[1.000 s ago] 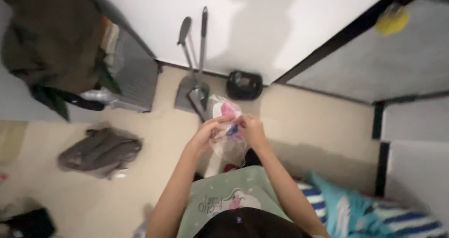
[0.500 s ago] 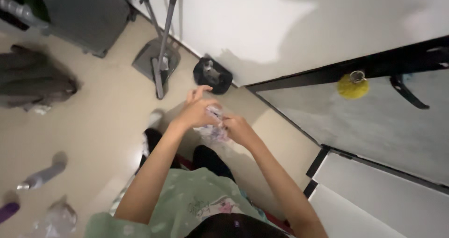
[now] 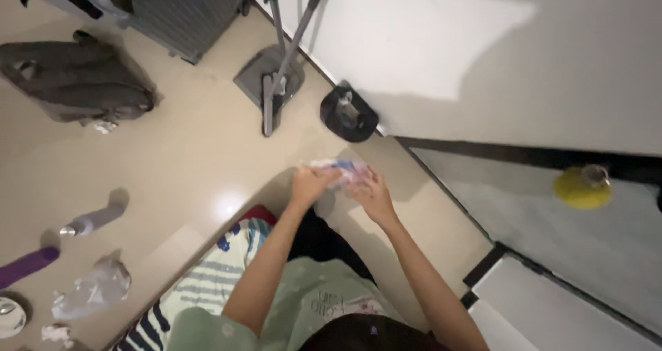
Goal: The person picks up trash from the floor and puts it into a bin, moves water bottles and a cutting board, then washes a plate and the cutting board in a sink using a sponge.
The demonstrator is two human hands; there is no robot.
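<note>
A crumpled bag (image 3: 338,170) was pinched between the fingers of both hands, the left hand (image 3: 308,184) and right hand (image 3: 371,194) clamped on its ends, held above the floor (image 3: 179,165). A dustpan (image 3: 270,82) stood beyond, by the wall (image 3: 427,47).

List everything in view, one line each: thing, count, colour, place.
Crumpled wrapper: one, pale with pink and blue, between both hands.
Backpack: one, dark grey, floor upper left.
Suitcase: one, grey, top.
Dustpan: one, grey, by wall.
Round black object: one, floor by wall.
Bottle: one, grey, floor left.
Plastic bag: one, clear, lower left.
Yellow object: one, right.
Left hand: holds wrapper.
Right hand: holds wrapper.
</note>
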